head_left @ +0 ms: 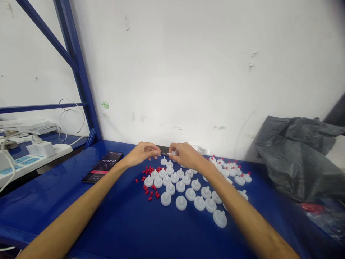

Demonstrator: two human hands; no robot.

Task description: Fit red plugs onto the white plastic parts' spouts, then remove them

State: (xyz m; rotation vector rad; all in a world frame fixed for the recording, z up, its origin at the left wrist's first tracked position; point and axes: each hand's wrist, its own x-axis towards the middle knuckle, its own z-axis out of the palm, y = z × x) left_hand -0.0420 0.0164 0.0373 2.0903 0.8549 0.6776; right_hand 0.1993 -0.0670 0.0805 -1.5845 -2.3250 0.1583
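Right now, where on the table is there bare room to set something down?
Bare: the near part of the table, between the forearms, nearer than the white discs; also between the red-tipped discs and grey bag. Crowded: the middle, with discs and red caps, and back right.

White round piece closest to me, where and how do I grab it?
Probably best to pinch the white round piece across its wide rim, coming from the near left: the disc is broad, its stem small, and the right forearm passes close on the other side.
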